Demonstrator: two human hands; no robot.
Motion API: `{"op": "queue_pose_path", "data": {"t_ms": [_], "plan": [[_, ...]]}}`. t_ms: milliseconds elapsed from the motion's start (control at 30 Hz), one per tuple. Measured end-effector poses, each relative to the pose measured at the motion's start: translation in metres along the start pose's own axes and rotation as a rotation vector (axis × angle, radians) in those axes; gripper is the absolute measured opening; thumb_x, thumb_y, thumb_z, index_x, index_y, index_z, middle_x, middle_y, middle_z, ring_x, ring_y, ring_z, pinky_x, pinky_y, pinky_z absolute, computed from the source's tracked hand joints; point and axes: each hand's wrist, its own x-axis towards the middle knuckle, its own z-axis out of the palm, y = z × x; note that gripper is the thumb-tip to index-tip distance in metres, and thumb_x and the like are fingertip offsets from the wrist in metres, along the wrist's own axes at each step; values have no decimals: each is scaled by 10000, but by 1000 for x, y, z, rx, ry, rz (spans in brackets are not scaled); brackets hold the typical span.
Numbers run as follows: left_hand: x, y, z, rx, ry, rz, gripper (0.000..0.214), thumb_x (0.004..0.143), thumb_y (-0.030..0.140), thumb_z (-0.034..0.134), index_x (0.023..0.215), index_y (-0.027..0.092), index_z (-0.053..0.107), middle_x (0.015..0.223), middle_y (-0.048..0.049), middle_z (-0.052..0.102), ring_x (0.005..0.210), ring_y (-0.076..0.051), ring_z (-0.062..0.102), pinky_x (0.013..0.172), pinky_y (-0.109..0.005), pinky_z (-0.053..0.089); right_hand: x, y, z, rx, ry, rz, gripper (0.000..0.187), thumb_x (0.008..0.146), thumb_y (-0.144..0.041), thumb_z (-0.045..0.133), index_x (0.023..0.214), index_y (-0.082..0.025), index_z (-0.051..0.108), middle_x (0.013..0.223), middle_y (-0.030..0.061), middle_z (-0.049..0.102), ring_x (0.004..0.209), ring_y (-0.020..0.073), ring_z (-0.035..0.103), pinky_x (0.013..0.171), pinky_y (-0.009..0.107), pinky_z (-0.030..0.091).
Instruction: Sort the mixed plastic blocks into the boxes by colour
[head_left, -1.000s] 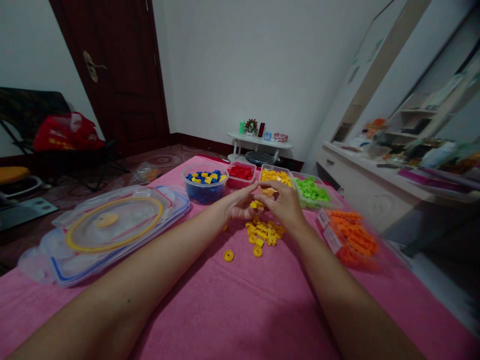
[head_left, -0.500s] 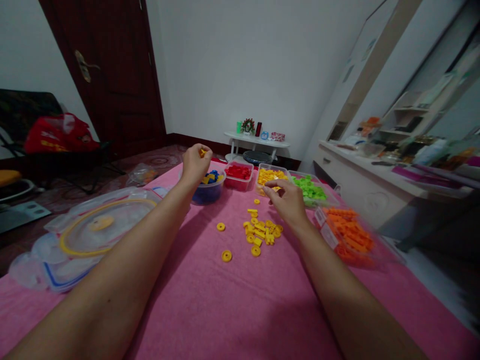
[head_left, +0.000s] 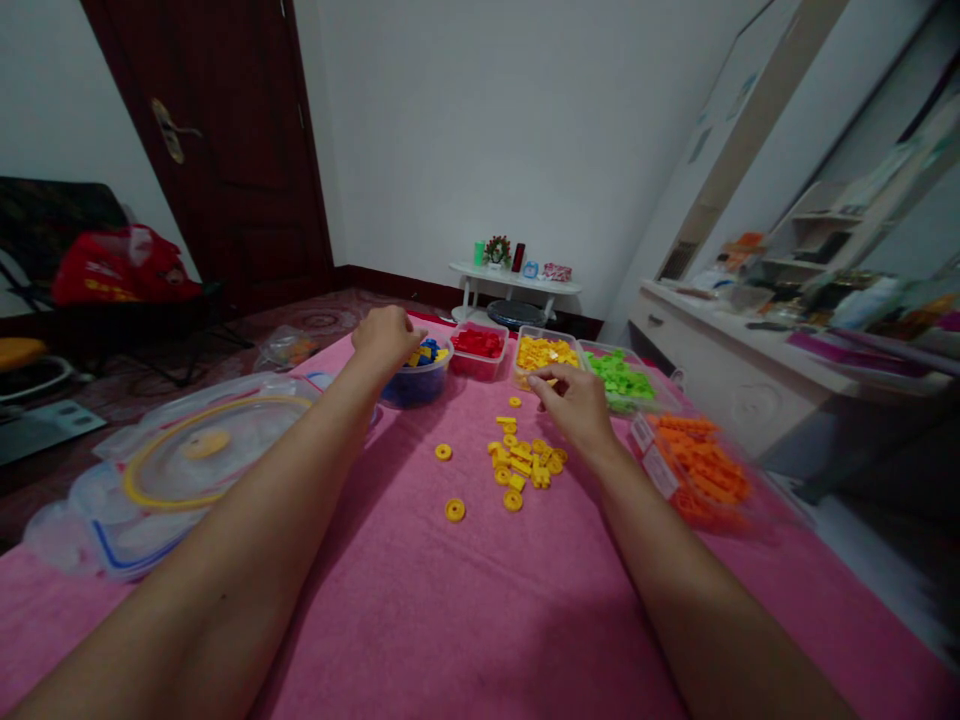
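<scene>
My left hand (head_left: pixel 384 338) hovers at the left rim of a round tub (head_left: pixel 417 388) holding blue and yellow toy bricks. Its fingers are curled down, and whatever they pinch is hidden from view. Close to the front of a clear box of yellow bricks (head_left: pixel 547 350), my right hand (head_left: pixel 574 400) has thumb and fingers drawn together; I cannot make out anything in them. Below it, a loose heap of yellow bricks and wheels (head_left: pixel 520 460) lies on the pink cloth. Separate yellow wheels rest left of the heap, one nearer (head_left: pixel 454 510) and one farther (head_left: pixel 443 452).
A box of red bricks (head_left: pixel 480 347) stands between the tub and yellow box. Green bricks (head_left: pixel 621 376) and orange bricks (head_left: pixel 703 462) fill boxes on the right. Stacked clear lids (head_left: pixel 217 450) cover the left of the pink cloth (head_left: pixel 465 620). A dresser (head_left: pixel 720 350) flanks the right side.
My left hand has lowered slightly and shifted left at the round tub; the yellow piece seen in its fingers before is now out of sight. My right hand has barely moved.
</scene>
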Motion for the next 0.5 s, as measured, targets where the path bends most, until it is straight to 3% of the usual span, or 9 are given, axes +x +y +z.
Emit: {"op": "queue_pose_path", "data": {"t_ms": [133,267,400,500], "plan": [[1,-2,1,67,-113,-50,288,657,419,694,808,176,720,953,-178,684,929,-344,629,755,-416,498,-1,-1,1,0,-12,-5,203,798,-308,558,805,-177,712,740,42,701,615,156,632,572,253,454],[2,-3,-1,67,-151,-68,272,604,343,747,796,156,698,925,-191,677,938,-361,630,787,-446,495,-2,-2,1,11,-20,-26,186,791,-295,563,799,-180,709,748,39,698,606,152,627,565,251,452],[2,2,-14,20,-47,-72,292,632,348,733,830,138,694,937,-203,669,954,-373,617,786,-451,486,-3,-9,2,111,-19,28,189,773,-326,586,760,-171,693,715,35,679,540,138,599,529,248,444],[-7,24,-23,-176,46,91,264,738,380,642,847,145,695,890,-146,683,935,-300,620,804,-376,472,-3,-21,9,410,-15,221,284,741,-443,620,767,-162,654,713,43,667,530,137,592,506,244,453]]}}
